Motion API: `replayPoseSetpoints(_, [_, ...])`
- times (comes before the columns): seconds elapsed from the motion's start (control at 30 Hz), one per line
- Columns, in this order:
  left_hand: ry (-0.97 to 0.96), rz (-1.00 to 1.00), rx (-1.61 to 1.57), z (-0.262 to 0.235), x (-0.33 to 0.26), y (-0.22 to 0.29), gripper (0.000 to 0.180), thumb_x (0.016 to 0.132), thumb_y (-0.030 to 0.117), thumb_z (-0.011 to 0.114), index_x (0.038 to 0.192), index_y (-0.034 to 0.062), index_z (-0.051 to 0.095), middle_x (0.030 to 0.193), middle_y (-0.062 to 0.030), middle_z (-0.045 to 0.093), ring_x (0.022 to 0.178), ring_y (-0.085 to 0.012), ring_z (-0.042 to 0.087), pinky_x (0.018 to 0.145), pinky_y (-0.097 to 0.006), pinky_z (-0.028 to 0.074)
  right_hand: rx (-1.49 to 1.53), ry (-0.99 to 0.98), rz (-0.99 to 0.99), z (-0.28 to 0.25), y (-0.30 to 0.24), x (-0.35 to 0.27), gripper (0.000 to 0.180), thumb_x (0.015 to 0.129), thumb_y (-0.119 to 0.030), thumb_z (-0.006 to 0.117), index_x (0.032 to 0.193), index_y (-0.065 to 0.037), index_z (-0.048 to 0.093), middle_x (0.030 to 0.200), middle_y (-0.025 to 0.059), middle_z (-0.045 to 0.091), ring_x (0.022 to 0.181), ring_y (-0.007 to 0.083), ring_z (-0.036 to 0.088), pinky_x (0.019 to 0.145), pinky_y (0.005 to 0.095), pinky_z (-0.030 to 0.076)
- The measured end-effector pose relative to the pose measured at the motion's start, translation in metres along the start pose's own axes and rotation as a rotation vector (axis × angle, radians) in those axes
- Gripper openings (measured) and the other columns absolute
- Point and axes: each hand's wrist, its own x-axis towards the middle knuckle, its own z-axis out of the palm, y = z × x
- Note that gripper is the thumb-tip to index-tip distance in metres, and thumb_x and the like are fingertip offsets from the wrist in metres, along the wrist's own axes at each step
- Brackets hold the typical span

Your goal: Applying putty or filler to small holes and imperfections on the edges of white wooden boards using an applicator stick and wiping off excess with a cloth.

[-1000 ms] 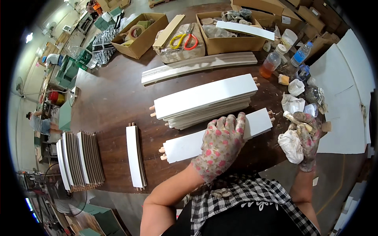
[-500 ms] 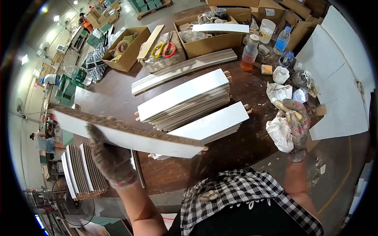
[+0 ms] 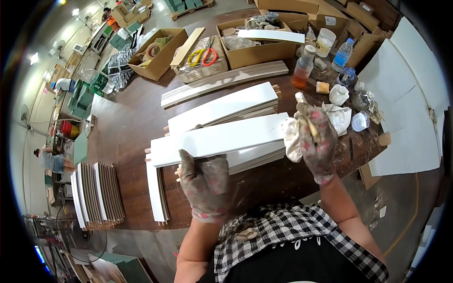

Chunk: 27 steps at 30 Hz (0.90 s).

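Observation:
A white board [image 3: 222,137] with wooden dowels at its end lies level in my left hand [image 3: 206,186], which wears a stained glove and has its thumb along the near edge. My right hand [image 3: 322,141], gloved too, is closed round a crumpled white cloth [image 3: 292,137] at the board's right end. A pale stub sticks up by the right fingers; its kind I cannot tell. Under and behind the held board are a stack of white boards [image 3: 222,107] and a nearer, lower stack [image 3: 258,159]. Another small stack [image 3: 154,193] stands left of my left hand.
More boards [image 3: 96,195] stand at the table's left end. Beyond the stacks lie long strips [image 3: 226,82], scissors [image 3: 207,55] and open cartons [image 3: 257,55]. Toward the right are a bottle of orange liquid [image 3: 302,68], a water bottle [image 3: 343,55], a sponge [image 3: 322,87] and a white panel [image 3: 401,108].
The held board has swung from tilted on edge at the left to face up over the stacks. My left hand moved right; my right hand brought the cloth left to the board's end.

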Motion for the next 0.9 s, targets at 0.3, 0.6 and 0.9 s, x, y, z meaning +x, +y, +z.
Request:
replayPoseSetpoints(0.3, [0.080,-0.497,0.293,-0.019,-0.031,0.005,0.047,0.097,0.037,0.051,0.125,-0.0008,0.047,0.116,-0.0185,0.059,0.099,-0.0285,0.063,0.089,-0.039,0.053,-0.059,-0.159,0.128,0.008,0.018,-0.001,0.024,0.086,0.001,0.056,0.110,0.000,0.061,0.102,0.0135,0.066,0.094,0.0247,0.065,0.083,0.0334,0.051])
replayPoseSetpoints(0.6, [-0.647,0.580,2.007,-0.034,-0.035,0.055,0.051,0.072,0.028,0.077,0.115,0.0056,0.061,0.109,-0.0117,0.065,0.104,-0.0309,0.060,0.091,-0.043,0.046,0.115,-0.075,0.269,0.000,0.023,0.006,0.028,0.090,-0.002,0.054,0.117,-0.001,0.058,0.113,0.0113,0.063,0.100,0.0196,0.062,0.087,0.0291,0.050])
replayPoseSetpoints(0.9, [-0.770,0.507,2.298,-0.036,0.000,0.040,0.059,0.077,0.036,0.070,0.126,0.0074,0.053,0.125,-0.0128,0.056,0.121,-0.0329,0.047,0.103,-0.049,0.033,0.112,-0.211,-0.128,0.044,-0.005,0.008,0.037,0.074,-0.009,0.071,0.107,-0.007,0.054,0.093,0.0083,0.063,0.084,0.0200,0.063,0.065,0.0294,0.056])
